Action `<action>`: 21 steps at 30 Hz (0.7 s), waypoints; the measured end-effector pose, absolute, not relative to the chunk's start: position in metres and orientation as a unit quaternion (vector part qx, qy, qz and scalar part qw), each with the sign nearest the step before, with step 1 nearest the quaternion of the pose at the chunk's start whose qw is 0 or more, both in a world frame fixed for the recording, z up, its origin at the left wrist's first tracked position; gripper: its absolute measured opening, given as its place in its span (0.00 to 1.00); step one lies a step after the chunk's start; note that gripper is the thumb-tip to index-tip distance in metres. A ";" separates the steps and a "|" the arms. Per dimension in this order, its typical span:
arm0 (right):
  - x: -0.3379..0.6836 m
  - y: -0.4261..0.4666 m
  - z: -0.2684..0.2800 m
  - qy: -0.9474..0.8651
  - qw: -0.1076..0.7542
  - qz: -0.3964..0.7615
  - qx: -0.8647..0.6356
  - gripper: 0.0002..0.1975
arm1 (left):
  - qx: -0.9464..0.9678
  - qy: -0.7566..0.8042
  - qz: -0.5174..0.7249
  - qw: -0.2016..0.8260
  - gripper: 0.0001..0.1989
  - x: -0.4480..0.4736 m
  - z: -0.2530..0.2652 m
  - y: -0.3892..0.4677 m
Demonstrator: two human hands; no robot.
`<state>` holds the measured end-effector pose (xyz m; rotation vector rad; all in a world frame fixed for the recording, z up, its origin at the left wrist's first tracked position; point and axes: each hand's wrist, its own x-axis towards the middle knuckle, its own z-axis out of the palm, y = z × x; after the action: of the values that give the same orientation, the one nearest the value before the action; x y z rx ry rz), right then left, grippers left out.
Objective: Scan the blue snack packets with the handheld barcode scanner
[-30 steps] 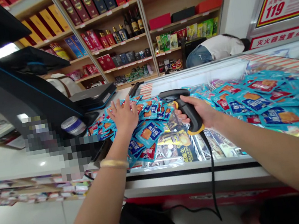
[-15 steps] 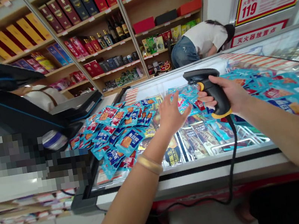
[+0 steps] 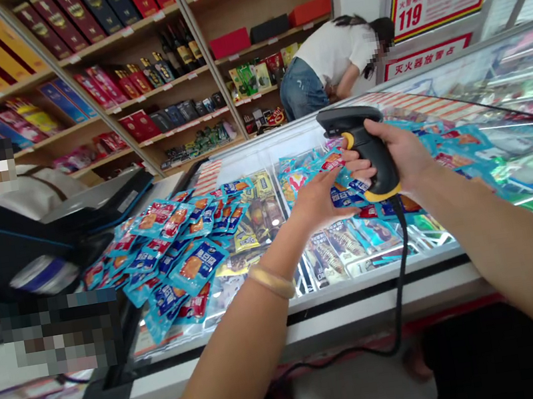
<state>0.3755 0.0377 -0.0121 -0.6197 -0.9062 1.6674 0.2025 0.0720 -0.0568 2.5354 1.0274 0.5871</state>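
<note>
My right hand (image 3: pixel 406 157) is wrapped round a black barcode scanner (image 3: pixel 370 149) with yellow trim, held above the freezer's glass top (image 3: pixel 302 268). From the scanner's handle a black cord (image 3: pixel 403 279) hangs down over the front edge. My left hand (image 3: pixel 320 203), with a gold bangle (image 3: pixel 272 281) on the wrist, reaches in just left of the scanner. Its thumb and fingers are apart around small blue snack packets (image 3: pixel 344 195); whether they touch them is unclear. A larger pile of blue and red snack packets (image 3: pixel 199 265) lies to the left on the glass.
A checkout machine (image 3: pixel 3 234) and a flat black device (image 3: pixel 100 202) stand at the left. More packets (image 3: pixel 460 142) lie beyond my right hand. Behind the freezer, a person in a white top (image 3: pixel 337 53) bends over before shelves (image 3: pixel 130 106) of boxes and bottles. Another person (image 3: pixel 37 188) is at far left.
My left hand has moved right and lower, towards the packets beside the scanner. The scanner stays in my right hand. The view has swung slightly to the right.
</note>
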 end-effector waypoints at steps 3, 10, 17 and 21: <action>0.372 0.038 -0.015 -0.388 0.531 0.703 -0.269 0.14 | 0.885 0.359 0.221 0.197 0.43 0.180 -0.052 0.069; 0.363 0.037 -0.018 -0.374 0.527 0.712 -0.276 0.13 | 0.770 0.412 0.317 0.370 0.34 0.141 -0.046 0.060; 0.359 0.033 -0.018 -0.344 0.517 0.729 -0.290 0.14 | 0.414 0.364 0.485 0.679 0.26 0.136 -0.045 0.070; 0.356 0.031 -0.020 -0.357 0.495 0.741 -0.280 0.12 | 0.361 0.367 0.517 0.684 0.17 0.138 -0.042 0.067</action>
<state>0.3556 0.0307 -0.0205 -0.6794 -0.8663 1.7947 0.1384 0.0671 -0.0416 0.8083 0.8239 1.1597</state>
